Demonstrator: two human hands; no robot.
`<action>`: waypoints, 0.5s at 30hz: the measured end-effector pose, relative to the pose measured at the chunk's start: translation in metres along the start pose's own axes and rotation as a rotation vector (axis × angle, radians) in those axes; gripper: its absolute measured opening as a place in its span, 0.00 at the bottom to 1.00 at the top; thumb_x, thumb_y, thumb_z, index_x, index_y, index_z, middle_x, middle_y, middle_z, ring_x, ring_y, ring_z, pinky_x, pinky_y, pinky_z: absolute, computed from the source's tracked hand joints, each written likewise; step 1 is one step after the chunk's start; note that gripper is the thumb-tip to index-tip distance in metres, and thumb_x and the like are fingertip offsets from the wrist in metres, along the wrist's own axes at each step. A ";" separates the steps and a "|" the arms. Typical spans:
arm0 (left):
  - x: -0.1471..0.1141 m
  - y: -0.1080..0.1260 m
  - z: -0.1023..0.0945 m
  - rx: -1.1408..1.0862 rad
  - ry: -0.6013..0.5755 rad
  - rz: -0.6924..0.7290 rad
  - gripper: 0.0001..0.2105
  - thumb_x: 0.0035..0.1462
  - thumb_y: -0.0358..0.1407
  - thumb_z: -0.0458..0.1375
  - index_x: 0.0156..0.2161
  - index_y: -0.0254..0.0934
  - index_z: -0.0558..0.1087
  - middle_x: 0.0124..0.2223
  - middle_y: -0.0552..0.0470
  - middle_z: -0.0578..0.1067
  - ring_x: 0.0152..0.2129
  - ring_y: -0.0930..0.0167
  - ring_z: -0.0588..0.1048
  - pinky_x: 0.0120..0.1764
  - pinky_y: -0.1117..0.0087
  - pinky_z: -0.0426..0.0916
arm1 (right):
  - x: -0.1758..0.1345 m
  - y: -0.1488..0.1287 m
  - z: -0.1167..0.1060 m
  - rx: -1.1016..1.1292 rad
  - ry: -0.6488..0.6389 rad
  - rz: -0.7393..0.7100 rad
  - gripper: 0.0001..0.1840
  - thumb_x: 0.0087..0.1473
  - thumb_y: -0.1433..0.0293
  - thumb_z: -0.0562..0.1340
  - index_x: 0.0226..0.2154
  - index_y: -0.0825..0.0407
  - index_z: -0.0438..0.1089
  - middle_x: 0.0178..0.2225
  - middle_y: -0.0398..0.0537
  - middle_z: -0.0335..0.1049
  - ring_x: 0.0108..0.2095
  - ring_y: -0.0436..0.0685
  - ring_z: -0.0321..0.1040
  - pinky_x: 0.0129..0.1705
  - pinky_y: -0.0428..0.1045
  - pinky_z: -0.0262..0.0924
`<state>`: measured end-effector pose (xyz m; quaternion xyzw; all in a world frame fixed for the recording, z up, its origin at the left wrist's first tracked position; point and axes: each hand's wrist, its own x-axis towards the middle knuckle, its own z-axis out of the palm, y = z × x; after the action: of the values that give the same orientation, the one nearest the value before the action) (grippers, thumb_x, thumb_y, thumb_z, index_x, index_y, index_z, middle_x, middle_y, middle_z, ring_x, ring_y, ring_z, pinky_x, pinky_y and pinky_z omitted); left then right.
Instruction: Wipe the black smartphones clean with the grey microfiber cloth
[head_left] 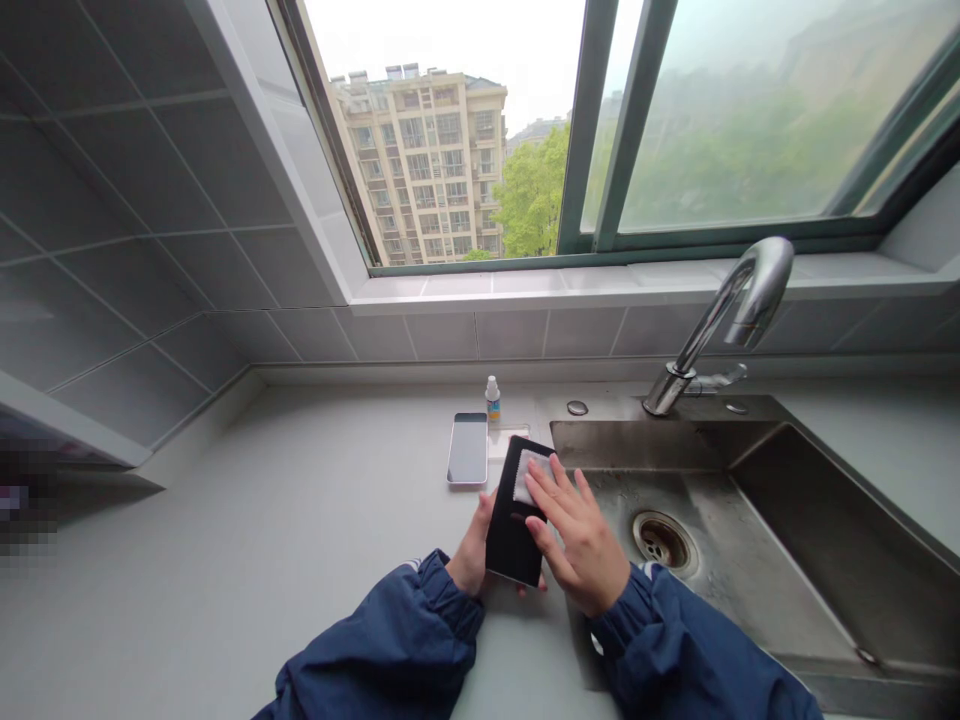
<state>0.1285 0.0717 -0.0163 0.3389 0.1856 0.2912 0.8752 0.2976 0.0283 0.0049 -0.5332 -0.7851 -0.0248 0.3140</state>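
Observation:
My left hand [474, 540] is wrapped around a black flat-screen device [514, 550], a phone or small tablet, held tilted above the counter by the sink. Its fingertips show beneath the lower edge. On the upper part of the screen lies a small pale cloth [523, 482] with a zigzag edge. My right hand [577, 530] presses this cloth down with its fingers stretched out and covers part of it. Behind the device, a phone [468, 448] with a pale rim lies flat on the counter. A small spray bottle [492, 398] stands upright just beyond it.
A clear flat case or packet [506, 440] lies beside the phone, partly behind the device. On the right is a steel sink [720, 500] with a drain [664, 540] and a curved chrome faucet [739, 310]. The pale counter [300, 490] meets a tiled wall below an open window.

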 end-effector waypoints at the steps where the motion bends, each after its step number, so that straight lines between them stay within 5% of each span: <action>1: 0.000 0.001 0.001 -0.032 0.026 0.010 0.41 0.58 0.63 0.38 0.66 0.36 0.53 0.39 0.37 0.79 0.22 0.60 0.79 0.17 0.70 0.68 | 0.000 -0.003 0.000 0.012 -0.020 -0.021 0.28 0.65 0.67 0.52 0.66 0.53 0.51 0.66 0.52 0.50 0.69 0.67 0.37 0.64 0.71 0.46; 6: 0.002 0.007 0.007 -0.192 0.191 0.218 0.35 0.60 0.57 0.47 0.61 0.30 0.63 0.47 0.36 0.77 0.38 0.58 0.79 0.42 0.58 0.73 | 0.000 -0.023 -0.005 0.041 -0.156 -0.123 0.29 0.63 0.65 0.55 0.65 0.55 0.54 0.67 0.52 0.49 0.69 0.69 0.33 0.64 0.71 0.46; 11: -0.001 0.004 0.004 -0.313 0.215 0.013 0.37 0.56 0.63 0.46 0.49 0.27 0.74 0.45 0.36 0.78 0.50 0.54 0.73 0.55 0.54 0.63 | -0.001 -0.038 -0.010 0.047 -0.265 -0.205 0.32 0.63 0.61 0.55 0.66 0.56 0.52 0.68 0.51 0.45 0.69 0.70 0.30 0.64 0.72 0.45; 15: -0.003 -0.007 -0.009 -0.169 0.127 0.043 0.35 0.60 0.61 0.40 0.54 0.36 0.73 0.55 0.43 0.74 0.62 0.61 0.62 0.64 0.56 0.50 | -0.002 -0.041 -0.008 0.012 -0.262 -0.194 0.36 0.64 0.60 0.54 0.68 0.57 0.44 0.69 0.52 0.40 0.69 0.72 0.28 0.65 0.72 0.42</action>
<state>0.1241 0.0700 -0.0269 0.2486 0.2080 0.3454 0.8807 0.2669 0.0057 0.0223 -0.4516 -0.8673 0.0194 0.2084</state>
